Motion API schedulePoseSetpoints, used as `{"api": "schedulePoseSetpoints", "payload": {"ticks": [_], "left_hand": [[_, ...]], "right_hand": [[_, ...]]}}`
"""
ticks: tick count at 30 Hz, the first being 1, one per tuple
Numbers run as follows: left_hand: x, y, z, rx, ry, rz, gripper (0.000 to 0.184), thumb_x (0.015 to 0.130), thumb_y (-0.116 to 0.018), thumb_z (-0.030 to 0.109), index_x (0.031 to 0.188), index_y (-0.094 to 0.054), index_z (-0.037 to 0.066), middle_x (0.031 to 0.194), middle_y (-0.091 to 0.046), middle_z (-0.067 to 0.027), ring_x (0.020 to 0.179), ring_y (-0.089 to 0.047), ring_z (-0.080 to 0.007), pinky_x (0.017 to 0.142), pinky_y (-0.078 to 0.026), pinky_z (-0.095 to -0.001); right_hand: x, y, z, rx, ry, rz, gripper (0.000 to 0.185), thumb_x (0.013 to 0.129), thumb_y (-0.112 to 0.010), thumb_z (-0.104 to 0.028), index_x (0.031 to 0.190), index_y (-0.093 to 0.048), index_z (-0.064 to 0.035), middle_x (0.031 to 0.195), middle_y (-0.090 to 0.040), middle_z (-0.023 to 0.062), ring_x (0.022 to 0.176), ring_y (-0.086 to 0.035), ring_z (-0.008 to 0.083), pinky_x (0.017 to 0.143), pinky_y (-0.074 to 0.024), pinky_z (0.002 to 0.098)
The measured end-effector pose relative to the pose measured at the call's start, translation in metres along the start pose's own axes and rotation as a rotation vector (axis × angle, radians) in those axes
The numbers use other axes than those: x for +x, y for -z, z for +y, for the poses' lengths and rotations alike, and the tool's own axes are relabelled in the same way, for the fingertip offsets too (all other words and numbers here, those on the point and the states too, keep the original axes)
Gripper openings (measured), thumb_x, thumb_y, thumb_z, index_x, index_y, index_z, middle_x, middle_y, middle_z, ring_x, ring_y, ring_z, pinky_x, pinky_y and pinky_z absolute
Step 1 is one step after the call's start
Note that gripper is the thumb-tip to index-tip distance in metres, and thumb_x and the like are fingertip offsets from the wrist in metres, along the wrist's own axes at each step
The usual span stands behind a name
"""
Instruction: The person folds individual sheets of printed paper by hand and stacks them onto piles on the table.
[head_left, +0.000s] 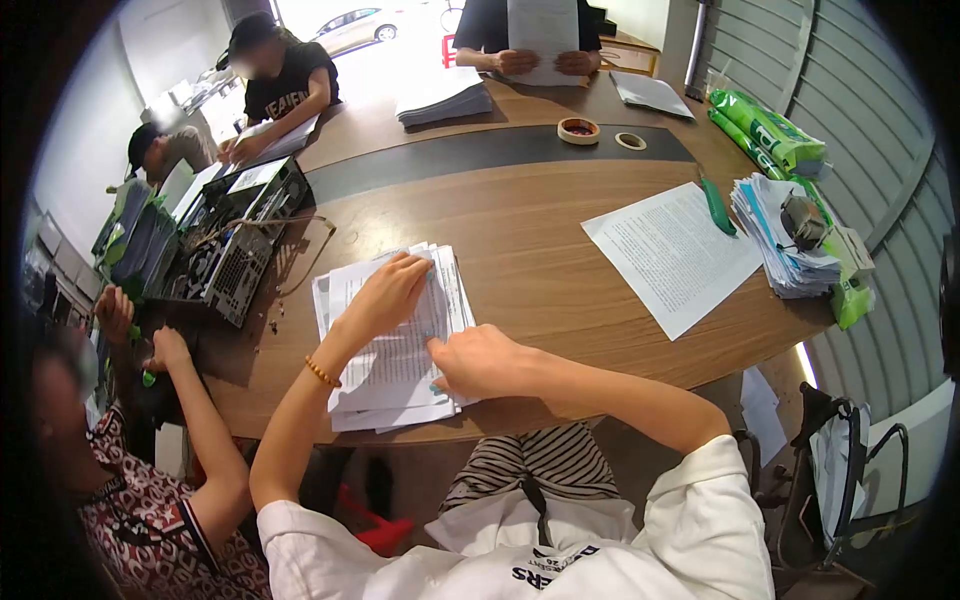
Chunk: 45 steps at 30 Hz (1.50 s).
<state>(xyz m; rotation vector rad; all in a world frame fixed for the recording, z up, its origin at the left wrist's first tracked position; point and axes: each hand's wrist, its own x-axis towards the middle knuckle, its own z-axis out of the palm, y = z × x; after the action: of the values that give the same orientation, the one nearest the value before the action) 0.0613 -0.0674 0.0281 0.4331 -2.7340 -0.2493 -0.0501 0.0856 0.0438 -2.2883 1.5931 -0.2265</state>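
A stack of printed paper sheets point(385, 375) lies on the table before me, its edges uneven. My left hand point(392, 290), a beaded bracelet on its wrist, is over the upper part of the stack. Its fingers are bent and closed at the right edge of the top sheet. My right hand point(485, 362) is lower down, at the right side of the stack. There its index finger and thumb close on the sheet's edge. The undersides of both hands are hidden, and blue nails show at the fingertips.
One printed sheet point(672, 262) and a green cutter point(717, 207) lie right. Tape rolls point(578, 130) sit farther back. Papers under a dark object point(790, 235) stand beside green packs point(775, 140). An opened computer case point(240, 240) stands left. Several other people are around the table.
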Motion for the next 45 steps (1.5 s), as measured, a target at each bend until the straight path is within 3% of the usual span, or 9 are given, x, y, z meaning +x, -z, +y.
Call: {"api": "schedulePoseSetpoints", "payload": {"ticks": [8, 12, 16, 20, 26, 28, 29, 33, 45], "left_hand": [[0.021, 0.004, -0.012, -0.003, 0.139, -0.105, 0.019, 0.087, -0.048, 0.013, 0.095, -0.059, -0.001, 0.093, -0.058, -0.0192, 0.083, -0.056, -0.0316, 0.076, -0.045, -0.0384], [0.003, 0.013, -0.001, -0.195, 0.076, 0.262, 0.029, 0.08, -0.062, 0.008, 0.108, -0.057, 0.006, 0.104, -0.059, -0.0123, 0.083, -0.059, -0.019, 0.073, -0.048, -0.0352], [-0.05, 0.062, 0.052, 0.043, 0.031, 0.658, 0.024, 0.076, -0.065, 0.005, 0.1, -0.06, 0.005, 0.1, -0.061, -0.0108, 0.087, -0.06, -0.0225, 0.076, -0.047, -0.0322], [-0.142, 0.054, 0.074, 0.186, 0.162, 0.945, 0.016, 0.071, -0.066, 0.0, 0.086, -0.064, 0.006, 0.1, -0.063, -0.0074, 0.094, -0.058, -0.022, 0.084, -0.044, -0.0328], [-0.162, 0.014, 0.115, 0.631, 0.305, 0.541, 0.019, 0.069, -0.065, 0.0, 0.086, -0.065, 0.006, 0.1, -0.063, -0.0048, 0.098, -0.055, -0.0236, 0.087, -0.039, -0.0364], [-0.164, 0.003, 0.114, 0.629, 0.333, 0.536, 0.018, 0.069, -0.065, 0.0, 0.086, -0.065, 0.007, 0.099, -0.063, -0.0043, 0.098, -0.055, -0.0237, 0.086, -0.039, -0.036], [-0.164, -0.001, 0.112, 0.6, 0.35, 0.529, 0.018, 0.069, -0.065, 0.0, 0.086, -0.064, 0.007, 0.099, -0.063, -0.0039, 0.098, -0.055, -0.0238, 0.085, -0.039, -0.0355], [-0.161, -0.007, 0.116, 0.537, 0.403, 0.491, 0.02, 0.068, -0.064, -0.001, 0.086, -0.063, 0.006, 0.097, -0.063, -0.0039, 0.098, -0.055, -0.0239, 0.084, -0.04, -0.0354], [-0.22, -0.045, 0.2, 0.454, 0.655, 0.836, 0.016, 0.071, -0.062, -0.003, 0.085, -0.063, 0.004, 0.091, -0.063, -0.0059, 0.091, -0.055, -0.0248, 0.081, -0.041, -0.0351]], "right_hand": [[-0.001, -0.003, 0.014, 0.012, -0.032, 0.115, 0.042, 0.086, -0.053, -0.035, 0.113, -0.047, -0.0041, 0.068, -0.062, 0.0169, 0.07, -0.062, 0.035, 0.067, -0.0492, 0.0437], [-0.038, 0.024, 0.004, 0.162, -0.058, 0.293, 0.043, 0.088, -0.05, -0.036, 0.113, -0.049, -0.0011, 0.071, -0.062, 0.0194, 0.069, -0.062, 0.0343, 0.063, -0.049, 0.0444], [-0.088, 0.034, 0.012, 0.275, -0.005, 0.488, 0.037, 0.089, -0.053, -0.027, 0.116, -0.05, -0.0024, 0.043, -0.047, 0.0048, 0.036, -0.043, 0.0183, 0.04, -0.0339, 0.0338], [-0.135, 0.026, 0.03, 0.395, -0.039, 0.518, 0.034, 0.087, -0.056, -0.02, 0.116, -0.052, -0.0038, 0.043, -0.04, 0.0007, 0.037, -0.036, 0.011, 0.04, -0.029, 0.0288], [-0.151, 0.009, 0.047, 0.533, -0.016, 0.513, 0.035, 0.082, -0.06, -0.011, 0.116, -0.052, -0.0046, 0.049, -0.045, 0.0023, 0.041, -0.041, 0.0098, 0.041, -0.0327, 0.027], [-0.146, 0.01, 0.048, 0.415, 0.021, 0.579, 0.038, 0.08, -0.062, -0.01, 0.117, -0.051, -0.0033, 0.056, -0.051, 0.0059, 0.045, -0.05, 0.013, 0.046, -0.0398, 0.0269], [-0.139, 0.006, 0.049, 0.369, 0.045, 0.607, 0.041, 0.078, -0.064, -0.012, 0.117, -0.052, -0.0059, 0.079, -0.06, 0.0115, 0.067, -0.059, 0.018, 0.058, -0.047, 0.0287], [-0.065, -0.01, 0.013, -0.111, 0.172, 0.775, 0.042, 0.081, -0.059, -0.033, 0.115, -0.054, -0.0099, 0.121, -0.05, 0.0132, 0.115, -0.043, 0.0292, 0.092, -0.036, 0.0448], [-0.022, -0.061, -0.015, -0.173, 0.123, 0.504, 0.047, 0.085, -0.051, -0.043, 0.118, -0.052, -0.0089, 0.127, -0.046, 0.0158, 0.121, -0.038, 0.0296, 0.096, -0.0275, 0.0558]]}}
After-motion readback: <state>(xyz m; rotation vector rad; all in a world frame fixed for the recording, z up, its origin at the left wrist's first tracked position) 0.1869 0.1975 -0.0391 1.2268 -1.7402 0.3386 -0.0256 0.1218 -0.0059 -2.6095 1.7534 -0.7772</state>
